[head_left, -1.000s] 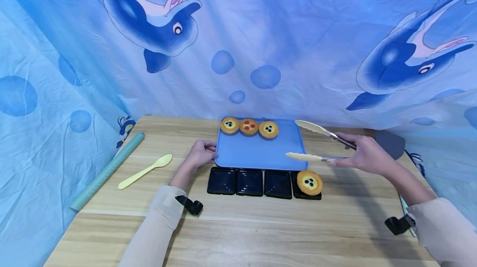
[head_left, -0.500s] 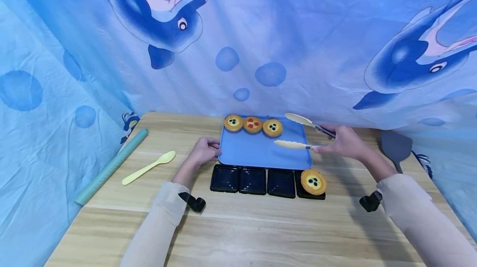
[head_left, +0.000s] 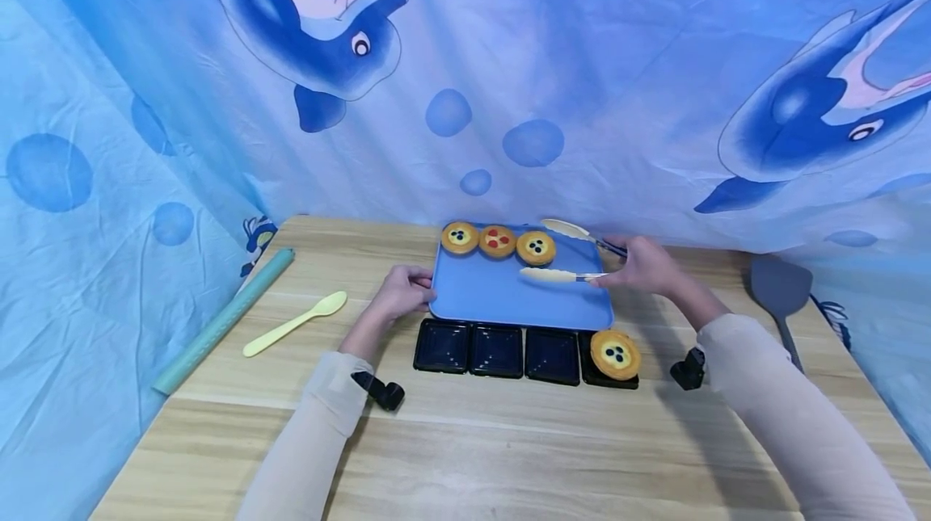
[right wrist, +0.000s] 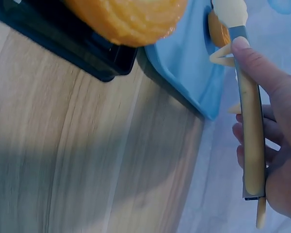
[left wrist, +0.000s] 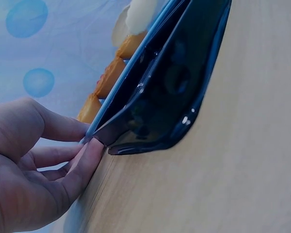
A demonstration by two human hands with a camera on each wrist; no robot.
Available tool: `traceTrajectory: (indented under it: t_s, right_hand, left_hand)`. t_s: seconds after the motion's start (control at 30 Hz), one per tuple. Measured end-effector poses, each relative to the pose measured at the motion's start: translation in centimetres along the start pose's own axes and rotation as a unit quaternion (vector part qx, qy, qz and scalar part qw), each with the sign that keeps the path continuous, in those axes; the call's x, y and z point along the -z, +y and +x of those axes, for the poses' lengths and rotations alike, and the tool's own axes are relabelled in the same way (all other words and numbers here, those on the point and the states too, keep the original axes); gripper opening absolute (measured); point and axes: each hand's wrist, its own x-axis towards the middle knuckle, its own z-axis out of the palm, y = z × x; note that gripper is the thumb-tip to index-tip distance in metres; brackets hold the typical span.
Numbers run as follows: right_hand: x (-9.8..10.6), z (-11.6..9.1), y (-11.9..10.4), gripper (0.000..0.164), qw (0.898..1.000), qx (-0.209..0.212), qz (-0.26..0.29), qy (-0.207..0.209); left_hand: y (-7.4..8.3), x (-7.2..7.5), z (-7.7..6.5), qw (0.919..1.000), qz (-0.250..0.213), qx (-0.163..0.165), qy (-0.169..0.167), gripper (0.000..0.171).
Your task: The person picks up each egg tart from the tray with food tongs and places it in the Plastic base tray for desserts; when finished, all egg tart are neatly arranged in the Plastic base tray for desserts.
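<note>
My left hand pinches the left edge of a blue tray; the left wrist view has thumb and fingers on its rim. Along the tray's back sit three tarts: a blueberry one, one with red fruit and another blueberry tart. With my right hand I grip a pair of tongs with cream tips. Its arms are spread, one tip behind the rightmost tart and one in front, nothing clamped between them. A fourth tart rests in the rightmost black square tray.
Several black square trays line the blue tray's front edge. A yellow spoon and a teal rolled tube lie to the left on the wooden table. A grey spatula lies at right. A dolphin-print curtain hangs behind.
My right hand has carried the spread tongs leftward over the blue tray to the rightmost tart. My left hand has stayed at the tray's edge, and the view has shifted slightly.
</note>
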Motion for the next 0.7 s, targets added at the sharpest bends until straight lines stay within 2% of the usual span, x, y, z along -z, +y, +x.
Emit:
traceTrajectory:
  t_s: [0.27, 0.43, 0.7]
  right_hand:
    - [-0.7, 0.5, 0.4, 0.086, 1.0, 0.015, -0.007, 0.022]
    - [-1.0, 0.5, 0.4, 0.079, 1.0, 0.003, -0.004, 0.026]
    - [-1.1, 0.5, 0.3, 0.079, 1.0, -0.005, -0.003, 0.026]
  left_hand:
    - [0.0, 0.0, 0.1, 1.0, -0.002, 0.002, -0.001, 0.044]
    - [0.2, 0.0, -0.2, 1.0, -0.002, 0.003, -0.001, 0.044]
    - [0.1, 0.2, -0.2, 1.0, -0.006, 0.003, -0.001, 0.044]
